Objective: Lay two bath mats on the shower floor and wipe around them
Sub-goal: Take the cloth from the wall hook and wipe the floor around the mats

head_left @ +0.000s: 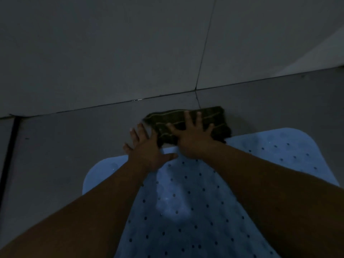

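**Cloth pressed flat beside mat**

Head view: right hand (193, 140), fingers spread straight, presses a dark striped cloth (210, 120) on the grey floor (55, 155), touching the blue mat's (186, 211) far edge. Left hand (147, 151), fingers apart, lies flat beside the cloth.

left arm: bare, comes in from the bottom left, reaching forward and pretty much straight
left hand (147, 148): palm down, fingers straight and spread, thumb sticking out to the right
right arm: bare, comes in from the bottom right, angled in toward the middle
right hand (191, 135): flat, palm down, fingers fanned wide and pressing
spacing: hands side by side, nearly touching
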